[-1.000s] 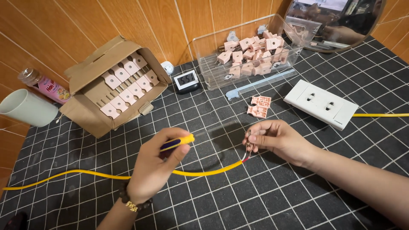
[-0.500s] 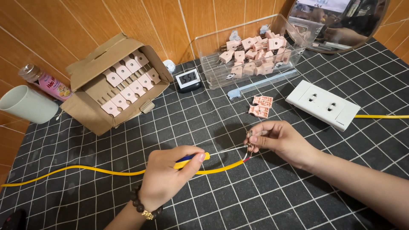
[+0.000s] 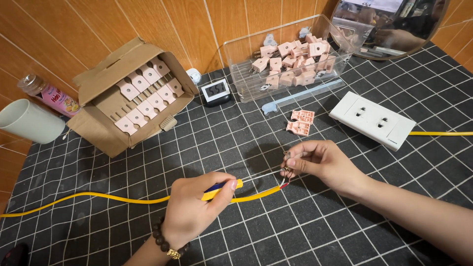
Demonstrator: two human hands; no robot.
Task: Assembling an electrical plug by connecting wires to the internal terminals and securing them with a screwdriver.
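My left hand (image 3: 194,209) grips a yellow-and-blue screwdriver (image 3: 222,188), its thin metal shaft reaching right to a small metal terminal (image 3: 287,161). My right hand (image 3: 322,162) pinches that terminal at the stripped end of a yellow cable (image 3: 123,199). The cable runs left across the black grid mat (image 3: 305,226). Two pink plug shells (image 3: 300,122) lie just above my right hand.
An open cardboard box (image 3: 106,86) of pink plug parts stands at the left, a clear bin (image 3: 246,61) of pink plugs at the back. A white socket strip (image 3: 373,119), small digital clock (image 3: 216,91), light blue tool (image 3: 300,96), pale cup (image 3: 29,120), bottle (image 3: 49,93) and mirror (image 3: 389,24) surround them.
My left hand has moved right and down with the screwdriver, bringing its tip to the terminal held by my right hand. The right hand has stayed in place.
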